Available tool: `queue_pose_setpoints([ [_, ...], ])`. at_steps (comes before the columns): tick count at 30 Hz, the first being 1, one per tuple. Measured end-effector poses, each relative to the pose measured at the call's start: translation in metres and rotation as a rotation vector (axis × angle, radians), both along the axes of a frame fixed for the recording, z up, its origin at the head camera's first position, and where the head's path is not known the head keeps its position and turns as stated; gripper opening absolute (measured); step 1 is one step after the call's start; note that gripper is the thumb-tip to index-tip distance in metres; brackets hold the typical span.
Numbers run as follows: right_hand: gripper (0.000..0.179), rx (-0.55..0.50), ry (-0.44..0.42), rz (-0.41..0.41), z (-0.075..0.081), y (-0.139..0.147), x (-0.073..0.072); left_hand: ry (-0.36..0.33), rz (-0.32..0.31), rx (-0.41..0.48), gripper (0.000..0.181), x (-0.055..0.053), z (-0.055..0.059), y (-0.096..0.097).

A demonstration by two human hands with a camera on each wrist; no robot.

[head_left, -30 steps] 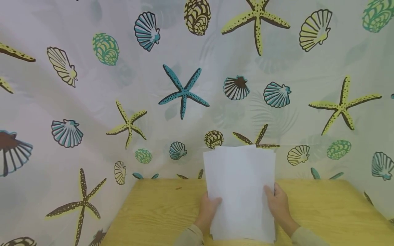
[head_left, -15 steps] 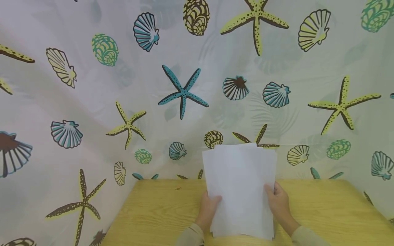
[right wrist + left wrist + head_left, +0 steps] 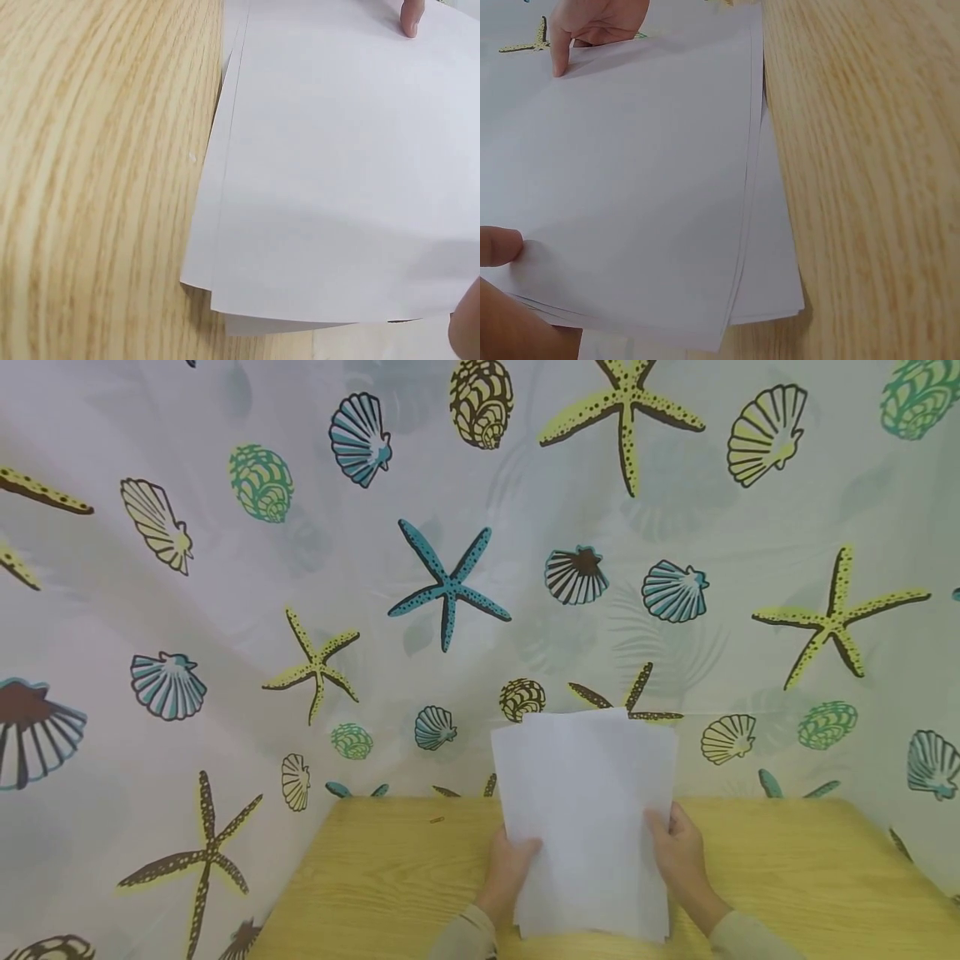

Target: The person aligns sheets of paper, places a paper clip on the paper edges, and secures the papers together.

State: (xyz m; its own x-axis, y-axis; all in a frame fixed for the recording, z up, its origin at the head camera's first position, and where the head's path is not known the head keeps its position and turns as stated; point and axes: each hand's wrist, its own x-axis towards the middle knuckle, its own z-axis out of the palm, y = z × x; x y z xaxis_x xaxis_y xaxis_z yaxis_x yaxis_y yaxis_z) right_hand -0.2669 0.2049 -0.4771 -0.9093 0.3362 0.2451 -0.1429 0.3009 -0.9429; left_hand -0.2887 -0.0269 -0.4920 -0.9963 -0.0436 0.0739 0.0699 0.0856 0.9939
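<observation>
A loose stack of white paper sheets (image 3: 588, 827) is held upright, leaning, above the wooden table. My left hand (image 3: 512, 870) grips its left edge, thumb on the front face and fingers behind. On the opposite edge my right hand (image 3: 678, 860) grips it the same way. The sheets' edges do not line up; in the left wrist view corners of the paper (image 3: 769, 277) fan out at the lower right. The right wrist view also has uneven layers of paper (image 3: 217, 225) near the tabletop. Fingers behind the stack are hidden.
The wooden table (image 3: 390, 877) spreads to both sides of the paper. A small orange paper clip (image 3: 437, 820) lies near its back left edge. A curtain (image 3: 480, 668) printed with starfish and shells hangs behind and at both sides.
The sheets have spread slightly at the top, their right upper corner shifting outward, and the bottom edge sits a little higher. Both hands keep their grip in nearly the same place.
</observation>
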Motion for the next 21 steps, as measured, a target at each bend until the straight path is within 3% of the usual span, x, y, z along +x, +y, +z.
queue_pose_setpoints([
  [12, 0.041, 0.032, 0.020, -0.024, 0.0003, 0.0007, 0.0011, -0.021, -0.017, 0.031, 0.047, 0.0007, 0.0060, -0.0013],
  [21, 0.042, 0.028, 0.013, -0.007, -0.0029, 0.0018, -0.0021, 0.026, 0.000, 0.023, 0.052, -0.0021, 0.0049, -0.0010],
])
